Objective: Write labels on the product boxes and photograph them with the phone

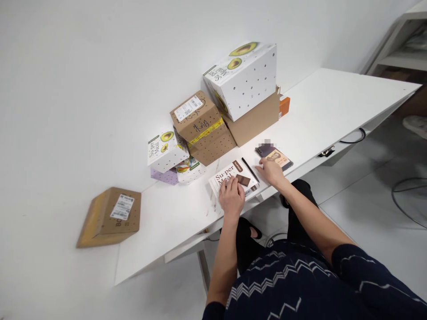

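Note:
My left hand [231, 196] lies with its fingers stretched out flat on a small white box [220, 176] printed "Su-per Meal" with a chocolate picture. A black pen [250, 169] lies along the right side of that box. Just right of the pen, my right hand [271, 172] rests low over the table, its fingers loosely bent and apart, with nothing visible in them. It is nearest to a dark smartphone [287, 165], which lies back up with a picture card on it; the hand partly covers the phone's near left edge.
Behind my hands, a brown carton [210, 149] with yellow tape and a large white avocado box [248, 86] on another carton [256, 126] stand against the wall. Smaller avocado-print boxes [167, 153] stack to the left. A brown box [116, 218] sits at the white table's [160, 222] left end.

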{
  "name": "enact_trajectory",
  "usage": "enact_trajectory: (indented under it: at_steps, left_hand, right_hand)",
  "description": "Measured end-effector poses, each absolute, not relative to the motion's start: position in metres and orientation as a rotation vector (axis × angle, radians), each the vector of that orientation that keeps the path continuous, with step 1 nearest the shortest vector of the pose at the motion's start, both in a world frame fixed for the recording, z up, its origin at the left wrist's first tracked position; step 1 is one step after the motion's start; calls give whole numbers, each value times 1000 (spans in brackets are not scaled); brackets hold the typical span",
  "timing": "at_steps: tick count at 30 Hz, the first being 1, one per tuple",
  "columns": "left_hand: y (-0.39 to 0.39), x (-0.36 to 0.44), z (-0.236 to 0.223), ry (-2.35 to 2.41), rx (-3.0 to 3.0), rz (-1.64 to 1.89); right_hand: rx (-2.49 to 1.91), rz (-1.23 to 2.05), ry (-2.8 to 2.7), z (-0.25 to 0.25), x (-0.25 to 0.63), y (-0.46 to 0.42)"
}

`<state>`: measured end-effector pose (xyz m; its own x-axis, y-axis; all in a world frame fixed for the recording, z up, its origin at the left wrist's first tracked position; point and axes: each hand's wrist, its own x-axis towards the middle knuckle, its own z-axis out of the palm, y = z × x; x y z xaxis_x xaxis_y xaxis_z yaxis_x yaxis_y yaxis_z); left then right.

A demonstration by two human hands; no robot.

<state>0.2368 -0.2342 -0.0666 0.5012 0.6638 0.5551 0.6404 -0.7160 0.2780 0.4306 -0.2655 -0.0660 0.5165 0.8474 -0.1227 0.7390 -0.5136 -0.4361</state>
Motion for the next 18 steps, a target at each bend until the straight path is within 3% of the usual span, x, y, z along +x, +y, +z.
enact_trajectory:
  at_steps: [4,14,18]
  left_hand:
    - [-234,237,-68,1200,2724,1031]
    - [-235,238,-66,1259,2771,963]
    - [-233,237,-68,1255,2787,986]
  right_hand:
    - [-2579,102,-1111,-71,447,-277]
    - [-2626,213,-1106,-76,459,-265]
    - [-2414,401,-928,-65,465,-278]
